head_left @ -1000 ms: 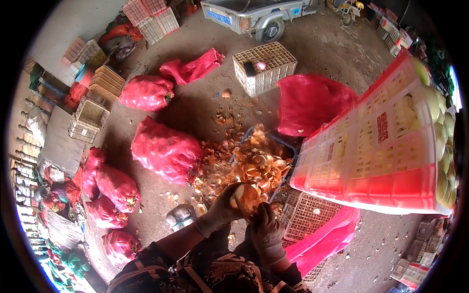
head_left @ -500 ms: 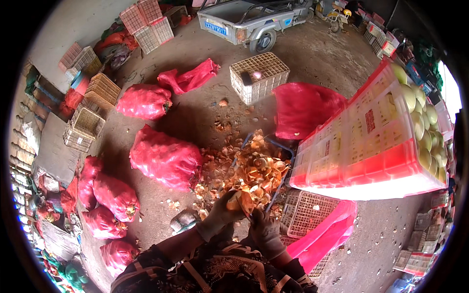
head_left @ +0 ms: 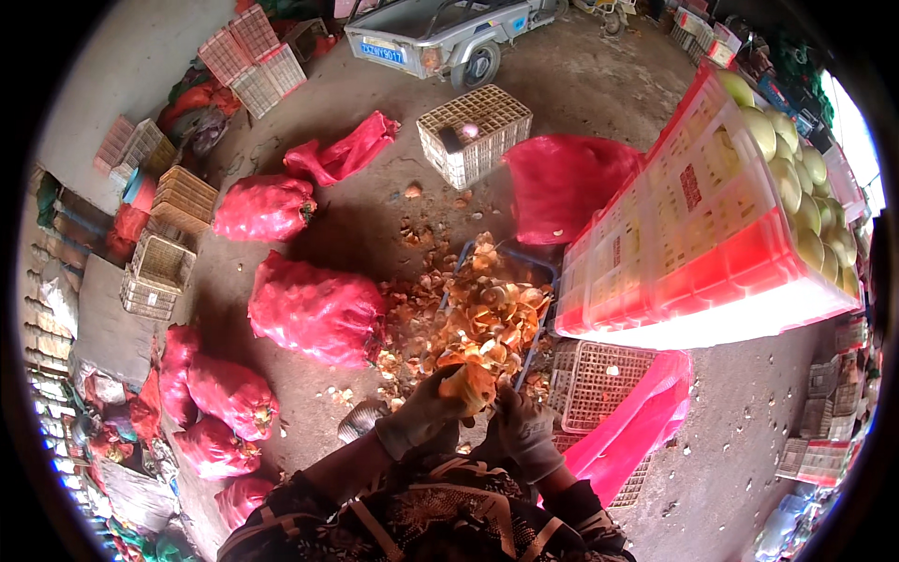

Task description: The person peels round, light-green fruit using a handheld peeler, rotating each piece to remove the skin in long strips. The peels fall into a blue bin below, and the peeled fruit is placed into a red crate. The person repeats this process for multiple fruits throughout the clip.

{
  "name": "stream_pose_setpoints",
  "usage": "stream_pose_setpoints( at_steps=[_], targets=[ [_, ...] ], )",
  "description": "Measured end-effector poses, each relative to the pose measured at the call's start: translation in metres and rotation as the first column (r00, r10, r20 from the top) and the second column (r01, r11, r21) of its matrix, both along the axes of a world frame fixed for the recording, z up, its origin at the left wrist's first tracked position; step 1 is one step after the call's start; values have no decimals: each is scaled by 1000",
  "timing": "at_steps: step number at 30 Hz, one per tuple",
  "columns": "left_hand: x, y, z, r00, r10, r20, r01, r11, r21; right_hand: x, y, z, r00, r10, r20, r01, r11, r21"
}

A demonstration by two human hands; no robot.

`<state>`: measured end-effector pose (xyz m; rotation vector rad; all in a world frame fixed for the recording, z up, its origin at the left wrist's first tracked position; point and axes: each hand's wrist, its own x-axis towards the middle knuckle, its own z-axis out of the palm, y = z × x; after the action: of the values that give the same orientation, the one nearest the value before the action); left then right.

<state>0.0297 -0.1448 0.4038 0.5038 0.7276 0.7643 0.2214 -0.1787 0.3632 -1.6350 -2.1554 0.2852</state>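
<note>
My gloved left hand (head_left: 427,407) grips an onion (head_left: 465,386) with papery brown skin hanging off it. My gloved right hand (head_left: 523,429) is closed just right of the onion; a small tool seems to be in it, too small to name. Beneath both hands, orange-brown peels (head_left: 487,314) heap over a blue-rimmed tray (head_left: 543,269) and spill leftward onto the floor. A tall pink-and-white crate (head_left: 684,276) packed with pale peeled onions (head_left: 788,178) stands close on my right, above a low slatted crate (head_left: 599,384).
Full red mesh sacks (head_left: 314,309) lie at my left, flattened red sacks (head_left: 571,187) ahead and right. An upturned crate (head_left: 473,131), a grey cargo trike (head_left: 421,33), crate stacks (head_left: 183,201) along the left wall and more crates (head_left: 815,440) at far right surround me.
My right hand has moved rightward, slightly apart from the onion; more loose skin shows on the onion. The view has shifted a little, so the tall crate's top appears further left.
</note>
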Motion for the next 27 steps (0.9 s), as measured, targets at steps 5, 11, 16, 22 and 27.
stream_pose_setpoints(
  at_steps=[5,11,16,22,27],
  targets=[
    [1,4,-9,984,10,176,-1,998,-56,4,11,19,999,41,17,-41,999,-1],
    [11,11,0,985,48,164,-18,984,-177,7,17,12,997,73,-25,-75,996,-48],
    [14,9,-6,994,29,107,-16,992,-122,-2,22,-17,1000,16,15,-11,961,-278],
    [3,0,-33,998,53,38,-43,972,-232,-8,18,-54,996,-4,-93,-17,975,-223],
    [5,-12,-42,989,95,-111,-117,971,-211,-20,2,-77,990,-76,-122,40,961,-272]
  ],
)
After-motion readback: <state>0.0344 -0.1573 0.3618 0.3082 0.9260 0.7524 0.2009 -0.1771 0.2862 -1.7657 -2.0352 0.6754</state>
